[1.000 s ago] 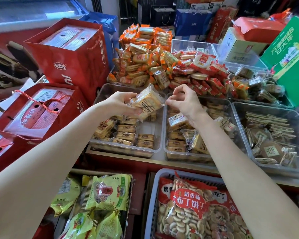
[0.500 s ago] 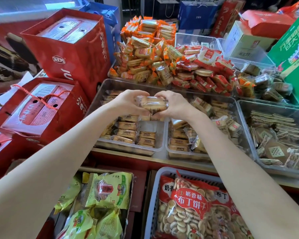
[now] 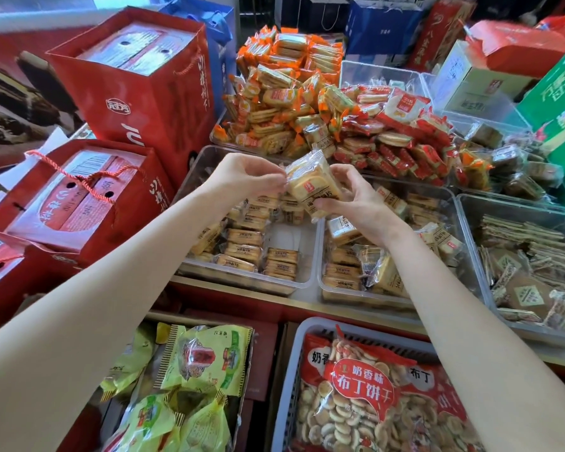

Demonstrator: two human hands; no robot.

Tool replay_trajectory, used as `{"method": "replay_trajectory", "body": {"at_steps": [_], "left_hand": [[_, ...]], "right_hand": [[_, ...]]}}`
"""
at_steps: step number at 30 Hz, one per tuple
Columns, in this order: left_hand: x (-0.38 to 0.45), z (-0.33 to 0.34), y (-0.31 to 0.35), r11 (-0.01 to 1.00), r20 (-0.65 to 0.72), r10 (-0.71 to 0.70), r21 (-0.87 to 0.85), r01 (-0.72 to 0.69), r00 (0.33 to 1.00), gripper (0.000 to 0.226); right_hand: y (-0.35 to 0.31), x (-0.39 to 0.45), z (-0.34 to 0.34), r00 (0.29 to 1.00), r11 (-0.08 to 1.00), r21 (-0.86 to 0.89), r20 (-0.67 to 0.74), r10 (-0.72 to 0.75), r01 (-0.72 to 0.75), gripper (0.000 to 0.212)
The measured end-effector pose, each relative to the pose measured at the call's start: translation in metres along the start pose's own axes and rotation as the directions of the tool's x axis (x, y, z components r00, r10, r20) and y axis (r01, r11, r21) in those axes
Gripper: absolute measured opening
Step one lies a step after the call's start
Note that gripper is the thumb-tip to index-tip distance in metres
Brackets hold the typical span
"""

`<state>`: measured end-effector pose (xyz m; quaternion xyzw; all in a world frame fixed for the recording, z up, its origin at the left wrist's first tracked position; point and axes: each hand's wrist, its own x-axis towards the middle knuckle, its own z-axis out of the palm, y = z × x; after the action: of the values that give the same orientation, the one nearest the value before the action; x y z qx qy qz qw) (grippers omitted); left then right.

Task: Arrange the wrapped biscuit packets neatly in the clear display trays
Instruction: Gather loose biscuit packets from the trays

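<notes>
I hold one clear-wrapped yellow biscuit packet (image 3: 309, 185) tilted in the air above the gap between two clear trays. My right hand (image 3: 351, 199) grips its lower right side with curled fingers. My left hand (image 3: 245, 176) pinches the wrapper's left edge. Below, the left clear tray (image 3: 284, 283) holds rows of the same packets lying flat, with a bare patch at its right. The middle clear tray (image 3: 444, 199) holds stacked and loose packets, partly hidden by my right forearm.
A right tray (image 3: 463, 207) holds brown wrapped wafers. Behind lie heaps of orange packets (image 3: 284, 93) and red packets (image 3: 402, 135). Red gift bags (image 3: 137, 93) stand at left. In front sit a basket with a round-biscuit bag (image 3: 362, 396) and green snack bags (image 3: 196, 363).
The packet, held flat and level between both hands half a second ago, is now turned up on a tilt. My hands have shifted slightly right, the right hand lower on the packet.
</notes>
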<state>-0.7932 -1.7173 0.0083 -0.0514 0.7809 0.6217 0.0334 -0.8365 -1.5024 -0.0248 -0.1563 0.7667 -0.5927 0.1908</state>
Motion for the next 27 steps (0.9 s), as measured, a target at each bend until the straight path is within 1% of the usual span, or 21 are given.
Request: {"method": "replay_trajectory", "body": {"at_steps": [1, 2, 5, 8, 12, 15, 19, 20, 21, 22, 23, 24, 25, 27], "left_hand": [[0.001, 0.000, 0.001, 0.996, -0.001, 0.020, 0.084, -0.020, 1.000, 0.015], [0.002, 0.001, 0.002, 0.991, -0.003, 0.033, 0.132, -0.032, 0.999, 0.015], [0.005, -0.001, 0.005, 0.983, -0.032, 0.077, 0.172, -0.070, 0.997, 0.014], [0.010, -0.006, 0.003, 0.982, -0.105, 0.092, 0.174, -0.073, 0.990, 0.022], [0.017, -0.003, 0.000, 0.964, -0.094, 0.088, 0.258, -0.061, 0.992, 0.031], [0.017, 0.002, 0.005, 0.926, -0.088, 0.173, 0.353, -0.132, 0.981, 0.025], [0.016, 0.003, 0.008, 0.868, -0.068, 0.299, 0.435, -0.241, 0.952, 0.016], [0.017, 0.003, 0.006, 0.866, -0.078, 0.306, 0.437, -0.243, 0.949, 0.013], [0.018, 0.002, 0.002, 0.884, -0.104, 0.290, 0.409, -0.225, 0.951, 0.011], [0.019, 0.002, -0.002, 0.923, -0.140, 0.244, 0.336, -0.185, 0.960, 0.009], [0.020, 0.002, -0.007, 0.964, -0.171, 0.176, 0.229, -0.134, 0.970, 0.008], [0.020, 0.004, -0.013, 0.990, -0.199, 0.099, 0.120, -0.076, 0.975, 0.009], [0.020, 0.006, -0.020, 0.999, -0.220, 0.032, 0.044, -0.023, 0.975, 0.009], [0.021, 0.010, -0.035, 0.998, -0.231, -0.034, 0.050, 0.047, 0.972, 0.005]], "right_hand": [[0.000, 0.000, 0.000, 1.000, 1.000, 0.016, 0.003, -0.003, 0.003, 0.055], [0.001, 0.000, 0.000, 1.000, 1.000, 0.031, 0.006, -0.005, 0.005, 0.057], [0.003, -0.001, 0.001, 1.000, 0.997, 0.079, 0.009, -0.003, 0.002, 0.065], [0.002, 0.000, -0.001, 1.000, 0.998, 0.055, -0.019, 0.004, -0.003, 0.074], [0.000, 0.006, -0.003, 1.000, 1.000, 0.018, -0.016, -0.013, 0.013, 0.071], [0.001, 0.008, -0.001, 0.999, 0.999, -0.023, -0.007, -0.033, 0.033, 0.068], [0.004, 0.006, -0.002, 1.000, 1.000, 0.031, -0.001, 0.001, -0.001, 0.076], [0.006, 0.005, -0.003, 1.000, 0.999, 0.051, 0.009, 0.004, -0.005, 0.077], [0.008, 0.003, -0.003, 1.000, 0.997, 0.072, 0.010, 0.008, -0.009, 0.075], [0.009, 0.002, -0.003, 1.000, 0.997, 0.078, 0.005, 0.013, -0.013, 0.071], [0.008, 0.001, -0.001, 1.000, 0.999, 0.049, -0.002, 0.014, -0.014, 0.067], [0.007, 0.003, 0.002, 1.000, 0.999, -0.037, 0.000, 0.009, -0.009, 0.064], [0.006, 0.007, 0.005, 1.000, 0.984, -0.179, 0.018, 0.004, -0.001, 0.062], [0.009, 0.017, 0.012, 0.998, 0.876, -0.481, 0.069, 0.000, 0.033, 0.062]]}}
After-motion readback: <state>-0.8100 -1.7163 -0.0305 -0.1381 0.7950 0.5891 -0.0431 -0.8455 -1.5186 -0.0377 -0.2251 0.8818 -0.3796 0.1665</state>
